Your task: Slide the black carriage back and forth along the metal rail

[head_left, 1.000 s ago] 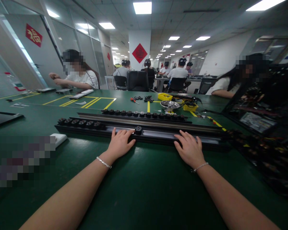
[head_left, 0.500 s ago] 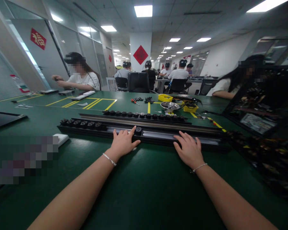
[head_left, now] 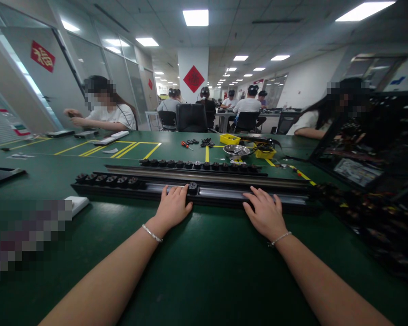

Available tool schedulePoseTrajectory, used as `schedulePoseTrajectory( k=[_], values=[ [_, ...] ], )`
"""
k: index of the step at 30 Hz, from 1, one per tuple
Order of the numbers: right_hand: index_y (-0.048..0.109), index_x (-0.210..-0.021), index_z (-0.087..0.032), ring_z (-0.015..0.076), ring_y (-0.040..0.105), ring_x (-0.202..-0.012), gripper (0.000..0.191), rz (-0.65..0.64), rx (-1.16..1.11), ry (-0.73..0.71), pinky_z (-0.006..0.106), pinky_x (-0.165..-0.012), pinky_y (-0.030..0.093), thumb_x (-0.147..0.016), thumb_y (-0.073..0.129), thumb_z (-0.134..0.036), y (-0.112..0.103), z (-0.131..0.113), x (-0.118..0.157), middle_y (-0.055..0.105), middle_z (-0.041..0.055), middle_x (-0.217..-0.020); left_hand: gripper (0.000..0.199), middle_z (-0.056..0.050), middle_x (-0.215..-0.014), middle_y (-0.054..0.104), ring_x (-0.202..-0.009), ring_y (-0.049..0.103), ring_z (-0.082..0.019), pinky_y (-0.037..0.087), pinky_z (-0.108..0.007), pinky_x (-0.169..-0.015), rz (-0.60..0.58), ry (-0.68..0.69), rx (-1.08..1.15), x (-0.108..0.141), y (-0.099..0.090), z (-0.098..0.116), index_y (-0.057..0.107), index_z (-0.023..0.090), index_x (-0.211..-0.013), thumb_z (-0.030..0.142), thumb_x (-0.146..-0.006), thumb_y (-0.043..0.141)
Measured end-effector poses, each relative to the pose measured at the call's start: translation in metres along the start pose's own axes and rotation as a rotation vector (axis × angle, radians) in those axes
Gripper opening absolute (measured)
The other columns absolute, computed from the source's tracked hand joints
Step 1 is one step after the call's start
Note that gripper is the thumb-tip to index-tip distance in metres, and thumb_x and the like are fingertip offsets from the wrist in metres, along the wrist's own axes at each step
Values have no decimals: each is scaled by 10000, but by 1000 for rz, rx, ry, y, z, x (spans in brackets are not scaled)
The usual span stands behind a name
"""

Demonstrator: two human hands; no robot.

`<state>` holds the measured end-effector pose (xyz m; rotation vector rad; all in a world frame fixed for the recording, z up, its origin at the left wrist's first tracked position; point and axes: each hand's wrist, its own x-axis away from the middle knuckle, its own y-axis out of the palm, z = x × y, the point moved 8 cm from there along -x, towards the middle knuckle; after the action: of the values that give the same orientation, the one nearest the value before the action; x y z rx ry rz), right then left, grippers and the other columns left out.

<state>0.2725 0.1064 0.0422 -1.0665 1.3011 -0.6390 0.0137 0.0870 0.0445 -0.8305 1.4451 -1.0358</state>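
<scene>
Mid-frame, open-fingered left hand (head_left: 172,204) and right hand (head_left: 265,213) seemingly position a black round-topped block (head_left: 192,187) in a black metal rail (head_left: 221,194); next calls for alignment.

The person's bare left forearm (head_left: 112,269) slants inward from the lower left, and the bare right forearm (head_left: 329,274) slants inward from the lower right. Both hands are well apart, palms down, backs facing up. The left hand (head_left: 172,203) is unclenched, its fingers (head_left: 182,194) pointing forward, its thumb (head_left: 188,209) angled out toward the right. The right hand (head_left: 265,209) is loosely fanned, its thumb (head_left: 247,209) angled to the left and its little finger (head_left: 277,200) set apart from the others. Both wrists (head_left: 153,230) are bare of sleeves.
</scene>
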Motion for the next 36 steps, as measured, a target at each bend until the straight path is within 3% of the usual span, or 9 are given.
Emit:
schedulePoseTrajectory(
  k=[17,22,30,36],
  values=[
    [577,-1167,-243,252,386,-1261,384,20,11,-41,532,-1040,204,-872,375,-383,-2,-9,2,475,59,-1371,524,-81,-1111,659,-1066,555,-249,264,-449,-1030,-6,-20,55,-6,-3,-3,471,189,-1303,426,-838,425],
    [538,-1222,-203,231,438,-1207,406,41,-86,-151,463,-1038,229,-852,404,-306,-3,-40,1,557,87,-1276,510,-61,-1121,658,-1068,550,-245,261,-444,-1028,-16,-22,71,-6,-2,-2,473,212,-1301,428,-843,416],
    [541,-1205,-210,192,535,-1042,394,1,-204,-299,391,-998,239,-835,404,-222,9,-123,-16,641,70,-1127,502,-58,-1048,674,-1034,562,-247,256,-447,-1020,-14,-33,63,-6,-3,-1,468,237,-1306,411,-837,421],
    [573,-1153,-228,187,543,-1002,379,-40,-195,-337,360,-950,270,-807,425,-185,11,-140,-21,662,57,-1046,504,-58,-1050,673,-1030,563,-242,266,-438,-1014,-10,-35,55,-6,-2,-1,466,243,-1306,405,-829,435]
  ],
)
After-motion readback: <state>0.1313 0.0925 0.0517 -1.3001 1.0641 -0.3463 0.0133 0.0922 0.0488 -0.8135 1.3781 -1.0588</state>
